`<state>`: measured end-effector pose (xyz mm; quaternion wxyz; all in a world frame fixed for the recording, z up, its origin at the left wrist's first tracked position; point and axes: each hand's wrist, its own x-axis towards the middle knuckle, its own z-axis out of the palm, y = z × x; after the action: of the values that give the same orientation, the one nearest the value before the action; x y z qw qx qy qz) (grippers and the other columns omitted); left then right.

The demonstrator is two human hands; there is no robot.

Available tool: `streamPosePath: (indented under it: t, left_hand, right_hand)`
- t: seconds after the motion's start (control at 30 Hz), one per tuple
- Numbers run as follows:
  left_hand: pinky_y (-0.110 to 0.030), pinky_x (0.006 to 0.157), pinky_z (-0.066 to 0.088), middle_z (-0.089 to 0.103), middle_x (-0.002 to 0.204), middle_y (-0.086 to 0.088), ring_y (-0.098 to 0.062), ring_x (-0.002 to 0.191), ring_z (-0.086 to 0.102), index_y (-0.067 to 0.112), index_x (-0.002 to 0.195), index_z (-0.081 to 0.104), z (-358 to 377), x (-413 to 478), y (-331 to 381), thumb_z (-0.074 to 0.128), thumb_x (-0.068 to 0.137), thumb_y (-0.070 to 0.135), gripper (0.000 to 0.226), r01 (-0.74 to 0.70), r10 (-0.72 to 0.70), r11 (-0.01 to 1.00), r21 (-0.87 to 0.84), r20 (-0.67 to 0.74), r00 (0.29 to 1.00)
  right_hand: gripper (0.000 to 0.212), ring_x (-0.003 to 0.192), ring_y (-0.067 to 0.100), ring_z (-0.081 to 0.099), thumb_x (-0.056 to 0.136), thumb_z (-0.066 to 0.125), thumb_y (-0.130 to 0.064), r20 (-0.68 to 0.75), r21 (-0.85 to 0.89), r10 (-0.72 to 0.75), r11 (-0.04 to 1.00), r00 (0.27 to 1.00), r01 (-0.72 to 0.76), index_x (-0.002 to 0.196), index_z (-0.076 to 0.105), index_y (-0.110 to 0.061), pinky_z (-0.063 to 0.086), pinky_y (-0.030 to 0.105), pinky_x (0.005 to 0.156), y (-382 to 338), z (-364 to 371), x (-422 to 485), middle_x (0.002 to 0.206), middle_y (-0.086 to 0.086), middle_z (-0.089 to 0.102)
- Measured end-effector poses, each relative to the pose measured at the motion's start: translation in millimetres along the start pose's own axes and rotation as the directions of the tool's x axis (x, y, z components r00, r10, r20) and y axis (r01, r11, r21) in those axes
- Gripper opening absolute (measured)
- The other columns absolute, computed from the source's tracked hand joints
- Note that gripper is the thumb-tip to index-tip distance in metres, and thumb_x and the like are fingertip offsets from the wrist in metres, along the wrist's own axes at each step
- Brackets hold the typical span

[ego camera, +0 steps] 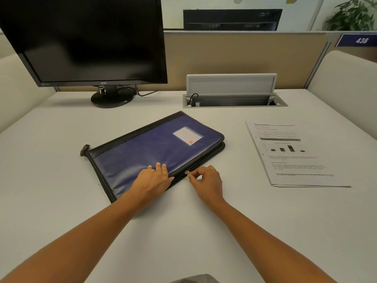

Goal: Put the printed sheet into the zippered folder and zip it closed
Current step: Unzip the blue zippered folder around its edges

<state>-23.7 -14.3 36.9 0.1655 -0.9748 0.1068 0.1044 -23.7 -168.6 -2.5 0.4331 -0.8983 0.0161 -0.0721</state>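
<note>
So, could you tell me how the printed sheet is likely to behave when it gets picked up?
The printed sheet lies flat and thin on the desk, so it probably droops if lifted by one edge. It looks very light and may slide when pushed. Its edges seem layered, so there may be several pages that could fan apart.

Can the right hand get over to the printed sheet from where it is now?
Probably yes. The right hand is pinching the zipper pull at the near edge of the folder, and the printed sheet lies flat to its right, with only bare desk between them.
</note>
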Motion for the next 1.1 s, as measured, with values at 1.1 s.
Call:
streamPosePath:
  t: [1.1]
  left_hand:
    - [-0.040,0.098,0.043,0.017,0.155,-0.005,-0.027,0.140,0.023,0.016,0.146,0.010,20.1,-23.3,-2.5,0.027,0.090,0.060,0.073,0.031,-0.044,0.989,-0.147,-0.088,0.995]
  right_hand:
    - [0.011,0.087,0.009,0.048,0.081,0.062,-0.028,0.042,-0.091,-0.036,0.995,0.998,0.040,0.082,0.071,-0.022,0.031,0.024,0.066,7.2,-13.2,-7.5,0.086,0.000,0.068]
